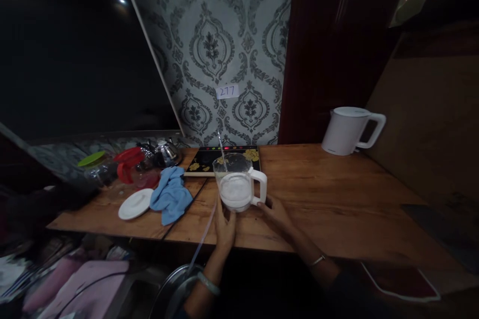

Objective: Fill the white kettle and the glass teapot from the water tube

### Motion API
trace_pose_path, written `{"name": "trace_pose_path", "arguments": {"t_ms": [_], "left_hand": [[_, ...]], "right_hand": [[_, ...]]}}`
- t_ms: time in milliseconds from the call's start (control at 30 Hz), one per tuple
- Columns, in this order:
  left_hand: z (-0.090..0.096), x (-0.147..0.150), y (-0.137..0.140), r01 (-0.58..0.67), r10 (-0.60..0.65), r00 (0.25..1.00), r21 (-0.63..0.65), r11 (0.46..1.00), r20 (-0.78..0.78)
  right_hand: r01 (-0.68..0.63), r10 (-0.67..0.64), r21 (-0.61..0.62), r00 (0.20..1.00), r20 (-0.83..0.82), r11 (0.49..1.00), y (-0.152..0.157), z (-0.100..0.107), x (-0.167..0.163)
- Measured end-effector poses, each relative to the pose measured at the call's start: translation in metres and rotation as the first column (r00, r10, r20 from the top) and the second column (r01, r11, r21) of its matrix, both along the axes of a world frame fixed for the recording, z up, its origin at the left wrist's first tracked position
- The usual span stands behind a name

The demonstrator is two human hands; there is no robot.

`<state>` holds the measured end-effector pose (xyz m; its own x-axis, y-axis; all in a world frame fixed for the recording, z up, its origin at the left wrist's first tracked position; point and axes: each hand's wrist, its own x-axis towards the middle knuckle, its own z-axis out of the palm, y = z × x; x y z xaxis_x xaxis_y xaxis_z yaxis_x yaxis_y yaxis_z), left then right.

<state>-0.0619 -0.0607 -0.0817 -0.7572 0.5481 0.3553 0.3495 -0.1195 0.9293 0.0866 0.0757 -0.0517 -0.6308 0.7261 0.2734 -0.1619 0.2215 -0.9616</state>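
Note:
A clear glass jug (235, 190) with a white handle is held up in front of me, above the wooden table's front part. White, cloudy content fills its lower half. My left hand (225, 229) supports it from below on the left side, fingers partly hidden behind the glass. At the bottom of the handle, my right hand (275, 213) grips with its fingertips. A thin clear rod or tube (221, 145) slants down into the jug's open top; I cannot make out its kind. Just behind the jug lies a black induction cooker (202, 160) with gold flowers and lit red marks.
Left on the wooden table (318, 184) are a blue cloth (172, 197), a white lid (135, 204), a red-lidded jug (130, 164), a green-lidded jar (98, 168) and a metal kettle (167, 153). A white electric kettle (346, 131) stands back right. A clear hose (202, 239) reaches a metal pot (170, 284) below.

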Motion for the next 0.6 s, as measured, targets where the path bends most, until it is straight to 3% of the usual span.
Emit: {"name": "trace_pose_path", "arguments": {"t_ms": [433, 600], "left_hand": [[0.0010, 0.0037, -0.0080, 0.007, -0.007, 0.999, -0.001, 1.000, 0.038], [0.0036, 0.0060, -0.0093, 0.015, -0.018, 0.997, 0.039, 0.999, 0.073]], "right_hand": [[-0.011, 0.006, -0.156, 0.999, -0.032, 0.988, -0.0032, 0.0043, 0.0057], [-0.005, 0.002, -0.144, 1.000, -0.019, 0.990, -0.0012, 0.0046, 0.0075]]}}
